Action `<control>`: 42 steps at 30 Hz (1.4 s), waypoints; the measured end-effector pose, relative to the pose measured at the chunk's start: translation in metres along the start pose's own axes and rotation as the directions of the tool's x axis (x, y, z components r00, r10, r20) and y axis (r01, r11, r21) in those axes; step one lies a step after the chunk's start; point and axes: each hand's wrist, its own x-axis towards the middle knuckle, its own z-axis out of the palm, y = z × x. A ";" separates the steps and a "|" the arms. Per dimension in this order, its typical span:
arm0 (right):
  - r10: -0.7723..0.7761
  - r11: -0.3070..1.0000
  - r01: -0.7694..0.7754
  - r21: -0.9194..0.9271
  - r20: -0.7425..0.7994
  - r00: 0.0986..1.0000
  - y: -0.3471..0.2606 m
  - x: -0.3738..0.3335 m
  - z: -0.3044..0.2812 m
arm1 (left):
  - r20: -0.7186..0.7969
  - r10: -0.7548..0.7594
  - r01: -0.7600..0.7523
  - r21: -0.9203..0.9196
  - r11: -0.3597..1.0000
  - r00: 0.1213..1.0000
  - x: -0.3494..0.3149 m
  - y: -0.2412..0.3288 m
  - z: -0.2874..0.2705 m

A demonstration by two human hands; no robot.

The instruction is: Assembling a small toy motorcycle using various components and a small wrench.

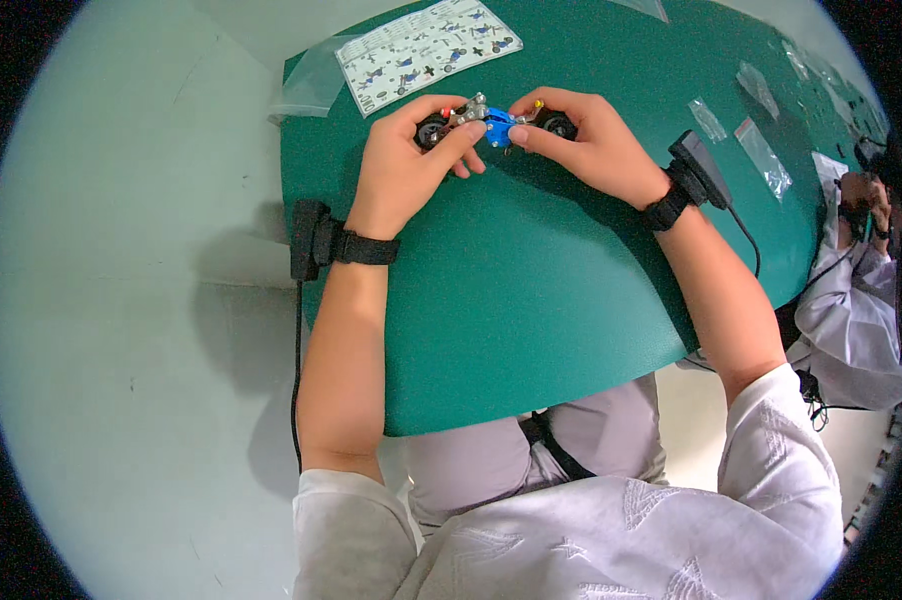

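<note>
Between my two hands, above the far part of the green table [531, 300], is a small toy motorcycle [500, 128] with a blue body, grey metal-looking parts and black wheels. My left hand [411, 150] grips its left end, thumb and fingers closed around the grey parts beside one wheel. At the other end, my right hand [581, 145] pinches the blue body near the second wheel. A small red part shows by the left fingers and a yellow one by the right. Fingers hide portions of the toy.
A printed instruction sheet [429, 52] with pictures lies at the back left, beside a clear plastic bag [316, 85]. More small clear bags [763, 158] lie on the right. Another person in a white sleeve [846, 310] sits at the far right. Cables run from both my wrist straps.
</note>
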 end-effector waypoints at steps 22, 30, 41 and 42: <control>0.063 0.984 -0.063 0.169 0.011 0.998 -0.004 0.000 -0.002 | 0.019 0.082 -0.082 -0.027 0.996 0.996 -0.003 -0.002 -0.001; 0.077 0.977 -0.056 0.204 -0.097 0.992 0.002 0.001 -0.002 | -0.072 0.143 -0.140 0.039 0.989 0.987 0.001 -0.005 -0.003; 0.108 0.975 -0.082 0.207 -0.117 0.987 -0.006 0.000 -0.008 | -0.150 0.183 -0.175 0.062 0.983 0.972 0.000 0.002 -0.001; 0.119 0.968 -0.089 0.236 -0.114 0.986 -0.008 0.000 -0.008 | -0.151 0.183 -0.175 0.063 0.983 0.972 0.000 0.002 -0.001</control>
